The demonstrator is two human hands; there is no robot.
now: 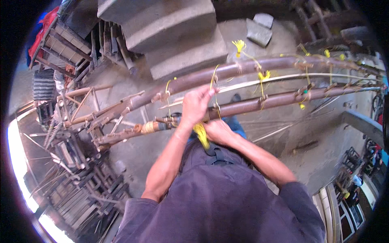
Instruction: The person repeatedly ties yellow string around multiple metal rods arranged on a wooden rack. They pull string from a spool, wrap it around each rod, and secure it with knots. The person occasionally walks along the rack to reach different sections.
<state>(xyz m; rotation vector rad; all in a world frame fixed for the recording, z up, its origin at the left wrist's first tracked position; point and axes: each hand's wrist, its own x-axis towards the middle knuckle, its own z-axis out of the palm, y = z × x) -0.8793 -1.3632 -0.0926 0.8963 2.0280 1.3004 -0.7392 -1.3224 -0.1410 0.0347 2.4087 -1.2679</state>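
Observation:
Two long brown poles lie side by side in front of me, the far pole [275,63] and the near pole [251,106]. Thin yellow string [213,77] loops around them at several spots. My left hand [195,104] reaches over the gap between the poles, thumb and fingers pinched on the string. Close to my body, my right hand [219,131] is closed under the near pole; its fingertips are hidden. A bundle of yellow string [201,135] hangs between my hands, beside the right fingers. A pale split strip [243,84] runs between the poles.
Concrete steps [178,40] rise beyond the poles, with loose blocks [259,31] to their right. Stacked wood pieces [77,202] fill the lower left. A wooden frame [87,101] stands at the poles' left end. A grey beam [362,127] is at right.

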